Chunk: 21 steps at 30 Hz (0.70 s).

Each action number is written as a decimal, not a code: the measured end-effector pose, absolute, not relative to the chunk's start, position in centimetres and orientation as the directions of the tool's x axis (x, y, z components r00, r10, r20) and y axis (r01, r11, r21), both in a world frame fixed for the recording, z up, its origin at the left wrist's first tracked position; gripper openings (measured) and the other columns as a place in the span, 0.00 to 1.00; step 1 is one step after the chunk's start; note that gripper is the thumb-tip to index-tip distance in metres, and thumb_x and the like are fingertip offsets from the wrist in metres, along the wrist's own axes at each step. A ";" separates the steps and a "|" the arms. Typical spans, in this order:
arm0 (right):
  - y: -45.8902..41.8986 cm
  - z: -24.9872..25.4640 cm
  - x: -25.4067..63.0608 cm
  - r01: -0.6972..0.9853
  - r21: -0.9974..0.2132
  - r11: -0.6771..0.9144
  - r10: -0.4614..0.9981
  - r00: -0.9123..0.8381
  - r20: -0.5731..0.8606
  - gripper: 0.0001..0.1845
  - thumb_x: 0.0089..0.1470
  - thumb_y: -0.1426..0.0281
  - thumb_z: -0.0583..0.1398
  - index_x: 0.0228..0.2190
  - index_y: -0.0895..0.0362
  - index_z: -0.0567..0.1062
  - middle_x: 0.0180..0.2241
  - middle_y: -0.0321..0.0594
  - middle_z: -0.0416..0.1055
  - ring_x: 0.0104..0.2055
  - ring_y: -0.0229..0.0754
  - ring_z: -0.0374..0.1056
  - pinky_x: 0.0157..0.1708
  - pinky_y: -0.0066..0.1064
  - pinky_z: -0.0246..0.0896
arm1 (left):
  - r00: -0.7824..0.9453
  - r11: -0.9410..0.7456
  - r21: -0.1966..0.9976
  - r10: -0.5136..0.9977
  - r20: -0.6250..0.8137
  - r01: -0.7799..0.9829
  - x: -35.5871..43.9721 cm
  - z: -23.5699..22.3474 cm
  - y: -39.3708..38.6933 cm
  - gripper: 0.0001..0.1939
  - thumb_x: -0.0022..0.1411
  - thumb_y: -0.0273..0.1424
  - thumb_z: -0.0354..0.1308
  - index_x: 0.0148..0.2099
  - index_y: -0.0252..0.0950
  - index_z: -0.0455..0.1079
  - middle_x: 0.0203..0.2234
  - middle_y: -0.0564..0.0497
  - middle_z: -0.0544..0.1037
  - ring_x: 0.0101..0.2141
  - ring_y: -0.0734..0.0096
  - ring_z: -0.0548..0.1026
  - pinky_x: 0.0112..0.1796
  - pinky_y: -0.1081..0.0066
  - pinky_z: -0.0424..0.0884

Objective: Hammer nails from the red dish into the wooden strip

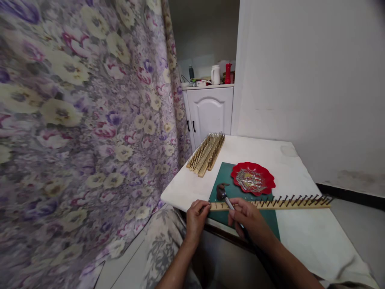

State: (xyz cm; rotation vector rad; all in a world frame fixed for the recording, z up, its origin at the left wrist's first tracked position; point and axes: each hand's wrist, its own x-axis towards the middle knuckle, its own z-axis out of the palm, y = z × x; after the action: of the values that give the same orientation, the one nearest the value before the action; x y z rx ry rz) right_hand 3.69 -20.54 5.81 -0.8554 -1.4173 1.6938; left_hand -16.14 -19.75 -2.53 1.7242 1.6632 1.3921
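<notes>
My right hand [248,216] is closed around the handle of a hammer [221,193], whose dark head is raised above a long wooden strip [296,206]. Upright nails stand in a row along this strip, large dark ones toward the right and smaller ones near the left. At the strip's left end is my left hand [196,218], thumb and fingertips pinched together; whatever sits between them is too small to make out. The strip lies across a green mat [221,171]. Just behind it, a red scalloped dish [268,176] holds a heap of loose silvery nails [249,179].
Several nail-studded wooden strips [207,154] lie side by side at the table's back left. The white-covered table [261,146] meets a wall on its far side. A floral curtain [90,128] hangs at left. Behind stands a white cabinet [210,106] with a white jug [215,75] on top.
</notes>
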 end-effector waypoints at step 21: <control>-21.8 4.5 0.8 -0.067 -0.988 -0.142 0.852 -0.517 -0.087 0.14 0.52 0.63 0.56 0.40 0.57 0.65 0.20 0.27 0.67 0.09 0.27 0.53 0.09 0.20 0.44 | -0.173 -0.220 0.807 0.914 0.367 0.548 -15.9 -2.5 -20.0 0.07 0.56 0.27 0.52 0.30 0.38 0.72 0.27 0.53 0.75 0.34 0.69 0.71 0.37 0.72 0.65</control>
State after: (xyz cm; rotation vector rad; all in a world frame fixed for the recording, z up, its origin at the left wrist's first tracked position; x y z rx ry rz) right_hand 0.79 -21.78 4.47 -0.9139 -1.4488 1.7380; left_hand -15.92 -19.96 -2.46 1.7268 1.6719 1.3556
